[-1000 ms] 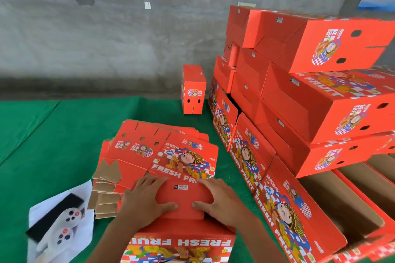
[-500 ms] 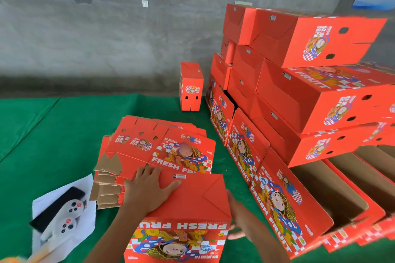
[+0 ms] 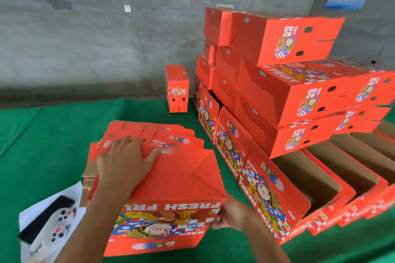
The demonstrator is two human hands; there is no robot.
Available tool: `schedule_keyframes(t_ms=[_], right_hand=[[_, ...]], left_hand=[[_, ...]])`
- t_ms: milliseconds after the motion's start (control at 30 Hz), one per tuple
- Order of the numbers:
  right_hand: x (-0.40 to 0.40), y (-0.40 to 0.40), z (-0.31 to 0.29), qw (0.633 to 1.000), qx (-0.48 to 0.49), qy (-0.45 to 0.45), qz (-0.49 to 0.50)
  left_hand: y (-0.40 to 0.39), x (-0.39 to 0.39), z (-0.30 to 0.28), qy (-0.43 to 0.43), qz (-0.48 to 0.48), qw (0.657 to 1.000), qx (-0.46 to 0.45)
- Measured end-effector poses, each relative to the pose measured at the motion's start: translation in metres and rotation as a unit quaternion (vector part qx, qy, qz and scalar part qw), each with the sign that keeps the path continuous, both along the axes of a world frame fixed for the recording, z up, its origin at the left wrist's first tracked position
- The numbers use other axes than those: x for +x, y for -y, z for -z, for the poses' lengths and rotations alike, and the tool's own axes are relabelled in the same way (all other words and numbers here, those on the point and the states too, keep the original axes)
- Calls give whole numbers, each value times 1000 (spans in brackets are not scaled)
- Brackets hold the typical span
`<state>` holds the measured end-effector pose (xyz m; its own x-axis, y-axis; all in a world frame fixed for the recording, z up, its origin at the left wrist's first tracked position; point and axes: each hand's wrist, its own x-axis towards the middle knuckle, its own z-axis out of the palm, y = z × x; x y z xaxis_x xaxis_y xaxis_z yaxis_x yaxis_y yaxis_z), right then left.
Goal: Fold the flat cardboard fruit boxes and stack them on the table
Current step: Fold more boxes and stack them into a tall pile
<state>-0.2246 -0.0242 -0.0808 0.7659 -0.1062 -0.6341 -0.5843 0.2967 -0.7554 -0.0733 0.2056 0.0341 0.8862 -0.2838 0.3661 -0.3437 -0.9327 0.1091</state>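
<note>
A folded red fruit box (image 3: 177, 179) stands in front of me on the green table (image 3: 42, 145), bottom panel up, its printed "FRESH FRUIT" side facing me upside down. My left hand (image 3: 123, 162) lies flat on the left part of that top panel, fingers spread. My right hand (image 3: 230, 213) grips the box's right front corner, its fingers hidden behind the edge. Behind the box lies a pile of flat red boxes (image 3: 149, 134). At the right stands a stack of folded boxes (image 3: 288, 92).
A row of open boxes (image 3: 316, 175) on their sides lines the right front. One small box (image 3: 177, 89) stands alone by the grey wall. At the left front, two white controllers (image 3: 53, 228) and a black phone lie on white paper.
My right hand has left the box's top and taken its right front corner. The box has been raised toward me, showing more of its printed side. My left hand stays on top.
</note>
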Motion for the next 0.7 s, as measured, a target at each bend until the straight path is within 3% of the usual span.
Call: schedule_keyframes(t_ms=[167, 267, 367, 467, 600, 700], right_hand=[[24, 1, -78, 972, -25, 236, -7], [36, -4, -127, 929, -100, 348, 70], [30, -6, -166, 860, -183, 451, 151], [6, 7, -199, 781, -269, 519, 219], [-36, 38, -238, 683, -356, 567, 292], [-67, 64, -260, 645, -386, 572, 329]], left_hand=[[12, -1, -85, 158, 21, 983, -91], [36, -10, -114, 154, 74, 962, -214], [62, -25, -128, 140, 161, 894, -395], [87, -42, -142, 159, 265, 814, -492], [132, -75, -167, 75, 410, 737, -532], [170, -103, -184, 71, 445, 742, -496]])
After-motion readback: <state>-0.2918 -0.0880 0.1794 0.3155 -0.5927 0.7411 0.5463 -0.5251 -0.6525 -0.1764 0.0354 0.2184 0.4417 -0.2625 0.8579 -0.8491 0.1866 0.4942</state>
